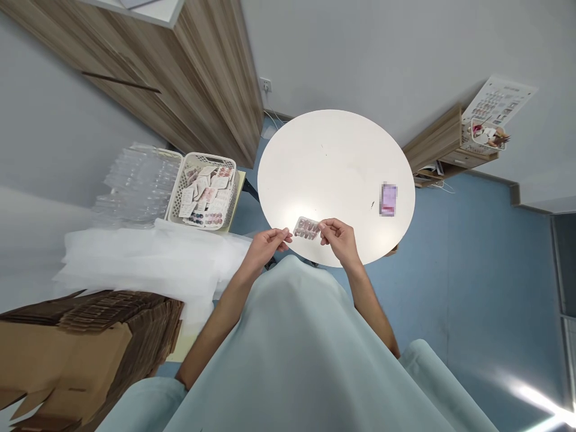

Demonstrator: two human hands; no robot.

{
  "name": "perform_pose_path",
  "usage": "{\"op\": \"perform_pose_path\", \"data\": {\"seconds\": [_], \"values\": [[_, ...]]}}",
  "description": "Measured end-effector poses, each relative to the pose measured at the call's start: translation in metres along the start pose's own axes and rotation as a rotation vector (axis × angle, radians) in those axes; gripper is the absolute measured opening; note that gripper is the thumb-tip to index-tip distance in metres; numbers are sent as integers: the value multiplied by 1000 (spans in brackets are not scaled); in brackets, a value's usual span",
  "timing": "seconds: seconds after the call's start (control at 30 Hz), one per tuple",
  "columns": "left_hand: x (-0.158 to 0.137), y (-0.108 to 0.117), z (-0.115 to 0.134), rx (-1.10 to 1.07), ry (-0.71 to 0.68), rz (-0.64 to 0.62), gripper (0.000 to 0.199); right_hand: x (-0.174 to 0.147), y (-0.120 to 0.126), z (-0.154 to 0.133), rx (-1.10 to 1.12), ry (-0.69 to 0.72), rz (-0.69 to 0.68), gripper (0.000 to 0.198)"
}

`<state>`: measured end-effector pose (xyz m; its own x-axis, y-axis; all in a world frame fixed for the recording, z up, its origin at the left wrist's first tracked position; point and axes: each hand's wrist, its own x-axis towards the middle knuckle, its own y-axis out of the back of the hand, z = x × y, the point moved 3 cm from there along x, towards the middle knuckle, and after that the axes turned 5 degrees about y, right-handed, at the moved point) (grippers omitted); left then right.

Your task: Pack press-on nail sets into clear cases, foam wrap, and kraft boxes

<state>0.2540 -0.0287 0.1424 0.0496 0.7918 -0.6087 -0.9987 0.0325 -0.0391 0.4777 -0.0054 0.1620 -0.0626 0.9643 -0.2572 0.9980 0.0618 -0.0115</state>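
I list first one small clear tray [306,228], filled with two rows of glossy, pinkish oblong pieces, held up over the near edge of a round white worktop [342,150]. Right hand [337,237]: thumb and fingers clamped on the tray's right edge. Left hand [269,245]: thumb and fingertips drawn close to one another at the tray's left edge; at this size I cannot tell whether they grip anything or only sit just beside it. Also on the worktop, toward its right side, I enter one pixelated purple rectangular item [388,200], well apart from both hands, with a small dark mark [372,205] to its left. Left of the worktop, I record one white perforated basket [175,191] heaped with printed cards [209,195], some bearing rows of coloured ovals; beside it, a pile of clear plastic packs [139,186]; nearer, a spread of white translucent sheeting [148,252]; nearer again, a stack of flattened cardboard boxes [67,360]. Against the walls, I note one tall wood-grain cabinet [211,78] at left and one low wood-grain unit [434,141] at right. Floor [486,258]: blue. Wearer's garment [306,336]: pale blue-green.
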Motion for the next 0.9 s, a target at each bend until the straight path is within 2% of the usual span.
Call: {"op": "perform_pose_path", "data": {"seconds": [0.2,0.47,0.67,0.9], "values": [[1,-7,6,32,-37,-16,62,-9,-1,-3,-9,15,-32,44],[7,-13,16,86,10,-18,60,-32,3,-13,-38,81,-118,29],[2,-19,27,-94,-50,-6,56,-42,11,-6,-79,85,-143,22],[4,-27,30,-103,-102,6,55,-43,16,4,-74,65,-104,22]]}}
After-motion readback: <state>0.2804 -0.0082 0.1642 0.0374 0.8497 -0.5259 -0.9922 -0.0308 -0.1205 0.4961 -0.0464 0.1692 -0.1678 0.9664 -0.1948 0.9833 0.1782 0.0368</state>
